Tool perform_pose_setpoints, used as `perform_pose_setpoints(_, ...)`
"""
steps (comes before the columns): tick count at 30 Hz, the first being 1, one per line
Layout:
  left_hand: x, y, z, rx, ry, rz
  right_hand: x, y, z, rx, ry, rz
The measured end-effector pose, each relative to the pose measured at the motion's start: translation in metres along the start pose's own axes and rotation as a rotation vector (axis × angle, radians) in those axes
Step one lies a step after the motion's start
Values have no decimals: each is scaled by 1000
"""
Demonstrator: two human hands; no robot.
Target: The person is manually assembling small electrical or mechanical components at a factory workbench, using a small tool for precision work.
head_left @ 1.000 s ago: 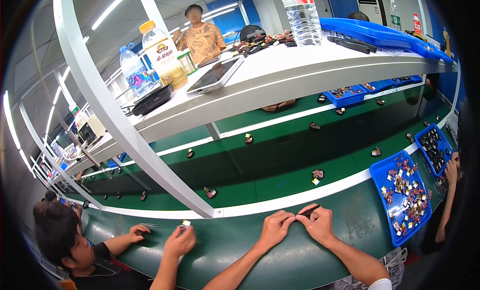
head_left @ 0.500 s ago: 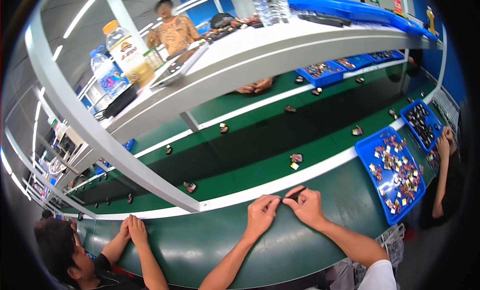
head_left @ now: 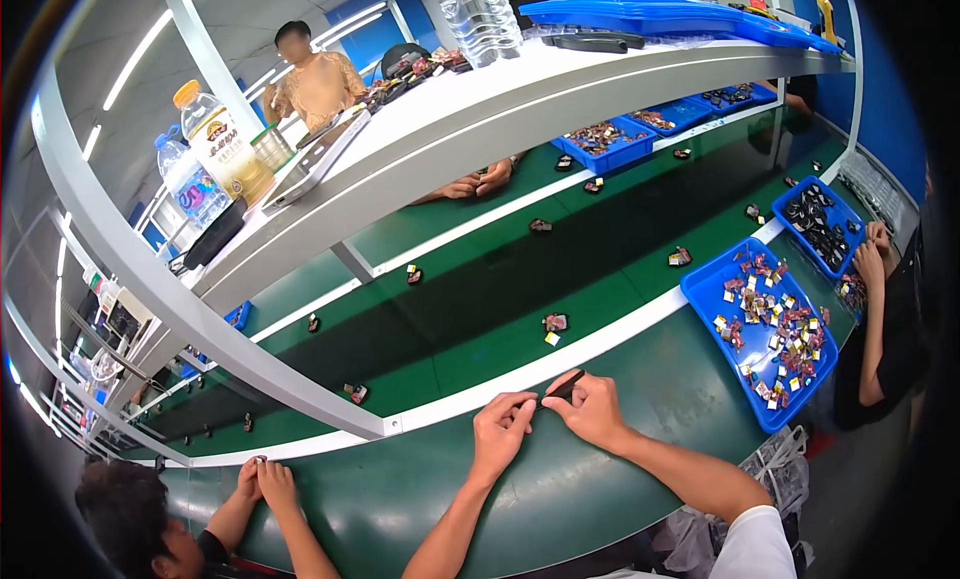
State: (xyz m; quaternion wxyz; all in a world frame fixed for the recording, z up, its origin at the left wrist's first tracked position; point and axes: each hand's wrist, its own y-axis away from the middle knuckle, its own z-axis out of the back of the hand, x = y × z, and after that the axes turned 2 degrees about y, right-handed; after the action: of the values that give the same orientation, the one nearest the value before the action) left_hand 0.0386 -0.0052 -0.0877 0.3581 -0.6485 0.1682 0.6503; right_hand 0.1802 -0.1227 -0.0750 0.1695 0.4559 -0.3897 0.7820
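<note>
Over the green bench top (head_left: 640, 379), my two hands come together, fingertips nearly touching. My right hand (head_left: 594, 413) is closed around a slim black stick-like thing (head_left: 568, 383), which slants up between thumb and fingers; its exact kind does not show. Close beside it, my left hand (head_left: 502, 434) is pinched closed. Something small and dark seems to sit at its fingertips, too hidden to name. To the right of my hands lies a blue tray (head_left: 735, 374) filled with small reddish parts bearing white and yellow pieces.
Beyond the bench, a green conveyor belt (head_left: 480, 354) carries spaced small parts. A metal post (head_left: 255, 349) and a shelf (head_left: 400, 164) with bottles stand over it. Co-workers' hands are at the left (head_left: 265, 479) and right (head_left: 874, 254), the latter by a blue tray of black parts (head_left: 790, 214).
The whole view has shifted, so most of the scene sits further left. My hands stay together, and more of the black stick shows in my right hand.
</note>
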Motion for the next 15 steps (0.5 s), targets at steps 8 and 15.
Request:
perform_pose_setpoints(8,-1,-1,2,33,-100,-29,0,0,-5,28,-95,-36)
perform_pose_setpoints(15,4,1,0,-10,-162,-55,-2,4,-5,37,-92,-81)
